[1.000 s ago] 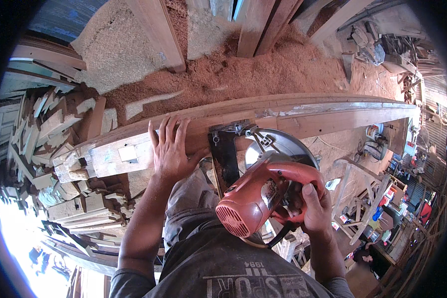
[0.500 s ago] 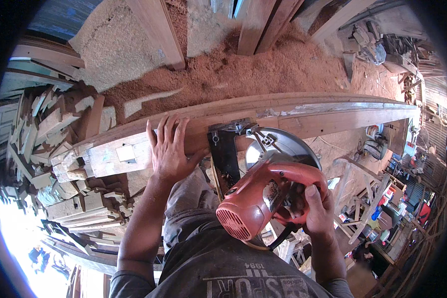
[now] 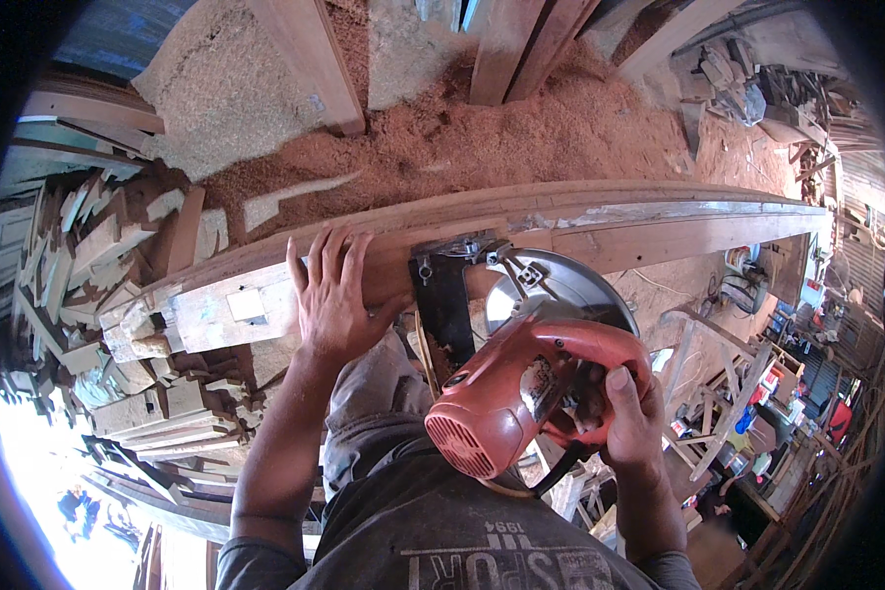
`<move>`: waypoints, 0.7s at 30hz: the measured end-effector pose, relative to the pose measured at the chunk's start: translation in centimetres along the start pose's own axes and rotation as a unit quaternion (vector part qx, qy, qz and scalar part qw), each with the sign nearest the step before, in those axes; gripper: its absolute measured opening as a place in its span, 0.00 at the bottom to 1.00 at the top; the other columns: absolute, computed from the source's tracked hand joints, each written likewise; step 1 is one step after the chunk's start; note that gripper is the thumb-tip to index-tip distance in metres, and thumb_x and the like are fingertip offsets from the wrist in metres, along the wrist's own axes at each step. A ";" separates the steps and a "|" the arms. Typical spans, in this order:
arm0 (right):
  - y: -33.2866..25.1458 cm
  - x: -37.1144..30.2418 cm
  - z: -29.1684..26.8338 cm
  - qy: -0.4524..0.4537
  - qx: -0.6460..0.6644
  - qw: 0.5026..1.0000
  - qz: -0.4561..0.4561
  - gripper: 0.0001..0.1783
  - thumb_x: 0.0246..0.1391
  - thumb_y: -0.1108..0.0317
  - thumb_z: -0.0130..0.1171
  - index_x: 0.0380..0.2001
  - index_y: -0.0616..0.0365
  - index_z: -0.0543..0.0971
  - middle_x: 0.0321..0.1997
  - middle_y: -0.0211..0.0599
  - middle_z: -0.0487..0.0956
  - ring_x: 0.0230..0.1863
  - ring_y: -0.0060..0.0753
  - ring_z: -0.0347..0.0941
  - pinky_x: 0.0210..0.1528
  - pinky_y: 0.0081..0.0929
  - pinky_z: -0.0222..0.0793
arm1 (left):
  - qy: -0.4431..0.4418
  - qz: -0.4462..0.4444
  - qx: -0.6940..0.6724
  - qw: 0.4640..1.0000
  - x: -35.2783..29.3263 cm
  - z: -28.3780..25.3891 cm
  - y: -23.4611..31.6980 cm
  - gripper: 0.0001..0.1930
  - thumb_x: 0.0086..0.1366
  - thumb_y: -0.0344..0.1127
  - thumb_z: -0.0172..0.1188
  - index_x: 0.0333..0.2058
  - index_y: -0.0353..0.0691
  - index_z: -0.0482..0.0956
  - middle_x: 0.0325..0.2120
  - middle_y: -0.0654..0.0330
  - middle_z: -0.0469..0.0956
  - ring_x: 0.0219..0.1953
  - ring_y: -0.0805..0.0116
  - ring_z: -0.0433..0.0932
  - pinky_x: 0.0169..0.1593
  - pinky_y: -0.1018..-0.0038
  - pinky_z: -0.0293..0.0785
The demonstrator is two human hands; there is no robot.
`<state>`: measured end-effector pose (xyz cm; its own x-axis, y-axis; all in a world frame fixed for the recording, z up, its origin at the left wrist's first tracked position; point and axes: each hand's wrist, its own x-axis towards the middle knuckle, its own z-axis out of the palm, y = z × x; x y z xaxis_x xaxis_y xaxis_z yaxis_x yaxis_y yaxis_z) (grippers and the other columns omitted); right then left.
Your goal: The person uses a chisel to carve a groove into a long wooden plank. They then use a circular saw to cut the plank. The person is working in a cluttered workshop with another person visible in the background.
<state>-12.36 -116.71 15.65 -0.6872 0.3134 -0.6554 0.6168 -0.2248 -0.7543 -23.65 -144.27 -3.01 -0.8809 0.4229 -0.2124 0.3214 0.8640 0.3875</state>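
My right hand [image 3: 631, 418] is wrapped round the rear handle of a red circular saw [image 3: 506, 388], thumb on top. The saw's round metal blade guard [image 3: 565, 290] faces away from me. Its dark base plate [image 3: 444, 310] reaches over the near side of a long wooden beam [image 3: 659, 236], with its far end at the beam's top. Whether the blade touches the wood is hidden. To the left of the plate, my left hand [image 3: 334, 295] lies flat on the beam with fingers spread. A pale square patch [image 3: 247, 304] marks the beam farther left.
Wood offcuts [image 3: 98, 246] are heaped at the left. Reddish sawdust [image 3: 462, 143] covers the ground beyond the beam, where upright-looking timbers [image 3: 315, 69] lie. A black cord [image 3: 559, 470] hangs from the saw near my shirt. A cluttered bench [image 3: 777, 423] stands at the right.
The circular saw sits very slightly farther left. Both my hands keep their places, the left on the beam and the right on the saw handle.
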 end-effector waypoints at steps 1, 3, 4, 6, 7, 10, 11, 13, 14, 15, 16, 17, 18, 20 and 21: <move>0.3 0.0 -0.4 -0.004 -0.006 1.000 -0.002 0.19 0.69 0.52 0.57 0.44 0.60 0.75 0.25 0.29 0.74 0.19 0.19 0.67 0.20 0.19 0.63 | 0.002 0.000 -0.004 1.000 0.0 0.0 0.0 0.50 0.55 0.71 0.64 0.68 0.44 0.63 0.66 0.50 0.62 0.74 0.50 0.52 0.75 0.38 0.28; 0.7 -0.1 -0.9 0.005 -0.018 1.000 0.005 0.19 0.69 0.52 0.57 0.44 0.60 0.75 0.25 0.29 0.74 0.19 0.19 0.67 0.20 0.19 0.63 | 0.006 0.002 -0.001 1.000 0.0 0.2 -0.1 0.50 0.55 0.71 0.64 0.68 0.44 0.63 0.66 0.50 0.62 0.74 0.49 0.52 0.75 0.37 0.28; 0.8 -0.2 -1.0 0.009 -0.024 1.000 0.009 0.19 0.70 0.52 0.56 0.43 0.60 0.75 0.24 0.29 0.74 0.19 0.19 0.67 0.20 0.19 0.63 | 0.007 0.003 0.000 1.000 0.0 0.2 -0.1 0.50 0.55 0.71 0.64 0.68 0.44 0.63 0.66 0.50 0.62 0.74 0.49 0.52 0.75 0.37 0.28; 0.9 -0.1 -1.1 0.025 -0.046 0.999 0.003 0.19 0.69 0.52 0.56 0.43 0.60 0.75 0.24 0.29 0.74 0.19 0.20 0.67 0.19 0.20 0.63 | 0.007 0.005 0.003 1.000 0.0 0.1 0.0 0.50 0.55 0.72 0.64 0.68 0.44 0.63 0.66 0.49 0.63 0.74 0.49 0.53 0.75 0.37 0.29; 1.0 -0.1 -1.1 0.034 -0.055 0.998 0.000 0.19 0.69 0.52 0.56 0.43 0.60 0.75 0.24 0.30 0.74 0.19 0.20 0.67 0.19 0.20 0.63 | 0.008 0.006 0.005 1.000 0.0 0.0 0.0 0.50 0.55 0.72 0.64 0.68 0.44 0.64 0.66 0.49 0.63 0.74 0.49 0.53 0.75 0.37 0.29; 0.5 0.1 -0.5 0.034 -0.042 0.998 -0.010 0.19 0.69 0.52 0.57 0.43 0.60 0.75 0.24 0.29 0.74 0.18 0.19 0.67 0.19 0.20 0.63 | 0.005 0.005 0.000 1.000 0.0 0.2 -0.2 0.50 0.55 0.72 0.64 0.67 0.43 0.65 0.65 0.49 0.63 0.74 0.49 0.53 0.75 0.37 0.29; 0.4 0.1 -0.4 0.031 -0.041 0.999 -0.011 0.19 0.69 0.52 0.57 0.43 0.60 0.75 0.24 0.29 0.74 0.18 0.19 0.67 0.19 0.20 0.63 | 0.006 0.004 -0.002 1.000 0.0 0.3 -0.2 0.50 0.55 0.72 0.64 0.67 0.43 0.65 0.65 0.49 0.63 0.74 0.49 0.53 0.75 0.37 0.29; 0.6 0.3 -0.7 0.019 -0.044 0.999 -0.011 0.19 0.69 0.52 0.57 0.43 0.60 0.75 0.23 0.29 0.73 0.18 0.19 0.67 0.19 0.21 0.63 | 0.009 0.002 -0.006 1.000 0.0 0.4 -0.2 0.50 0.55 0.72 0.64 0.67 0.43 0.65 0.65 0.49 0.63 0.74 0.49 0.53 0.75 0.37 0.29; 0.4 0.3 -0.5 0.018 -0.034 0.999 -0.011 0.20 0.69 0.52 0.57 0.44 0.60 0.76 0.25 0.30 0.74 0.19 0.19 0.67 0.20 0.20 0.64 | 0.010 0.001 -0.008 1.000 0.0 0.3 -0.1 0.50 0.54 0.72 0.64 0.66 0.43 0.66 0.65 0.49 0.63 0.74 0.49 0.53 0.75 0.37 0.30; 0.1 0.3 -0.2 0.016 -0.024 1.000 -0.012 0.20 0.69 0.52 0.57 0.46 0.61 0.76 0.26 0.30 0.75 0.20 0.19 0.68 0.21 0.20 0.64 | 0.011 0.000 -0.009 1.000 0.0 0.2 -0.1 0.50 0.54 0.71 0.64 0.66 0.43 0.66 0.65 0.49 0.64 0.74 0.49 0.53 0.75 0.37 0.30; 0.0 0.3 -0.1 0.011 -0.018 1.000 -0.008 0.21 0.69 0.52 0.57 0.48 0.62 0.75 0.29 0.31 0.76 0.23 0.20 0.70 0.23 0.20 0.66 | 0.012 -0.001 -0.012 1.000 0.0 0.1 0.0 0.50 0.54 0.71 0.65 0.66 0.43 0.66 0.65 0.49 0.64 0.74 0.48 0.54 0.75 0.37 0.30; -0.1 0.3 -0.1 0.006 -0.013 1.000 -0.004 0.22 0.69 0.52 0.56 0.51 0.62 0.75 0.31 0.32 0.77 0.25 0.20 0.72 0.25 0.20 0.68 | 0.013 0.000 -0.011 1.000 0.0 0.2 0.0 0.49 0.54 0.71 0.65 0.66 0.43 0.66 0.65 0.49 0.64 0.74 0.48 0.54 0.75 0.37 0.30; -0.1 0.2 -0.5 -0.002 -0.011 1.000 0.005 0.23 0.70 0.52 0.56 0.53 0.63 0.75 0.35 0.34 0.79 0.28 0.22 0.75 0.28 0.20 0.71 | 0.014 0.001 -0.010 1.000 0.0 0.2 -0.1 0.49 0.54 0.71 0.65 0.66 0.43 0.66 0.65 0.49 0.64 0.73 0.48 0.54 0.75 0.36 0.30; 0.0 0.3 -0.5 -0.011 -0.005 1.000 0.009 0.27 0.70 0.51 0.55 0.58 0.65 0.74 0.43 0.40 0.81 0.38 0.26 0.78 0.38 0.24 0.76 | 0.011 0.002 -0.009 1.000 0.0 0.2 -0.2 0.49 0.54 0.70 0.66 0.66 0.43 0.66 0.65 0.49 0.64 0.73 0.48 0.54 0.75 0.36 0.31; 0.1 0.5 -0.4 -0.013 -0.001 1.000 0.004 0.29 0.70 0.50 0.56 0.59 0.66 0.73 0.48 0.43 0.81 0.45 0.29 0.79 0.45 0.28 0.78 | 0.007 0.002 -0.009 1.000 0.0 0.1 -0.1 0.49 0.54 0.70 0.66 0.66 0.43 0.66 0.65 0.49 0.64 0.73 0.48 0.54 0.75 0.36 0.31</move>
<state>-12.50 -116.25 15.31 -0.6925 0.2878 -0.6615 0.6222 -0.2259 -0.7496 -23.65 -144.35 -3.13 -0.8849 0.4215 -0.1982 0.3182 0.8578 0.4036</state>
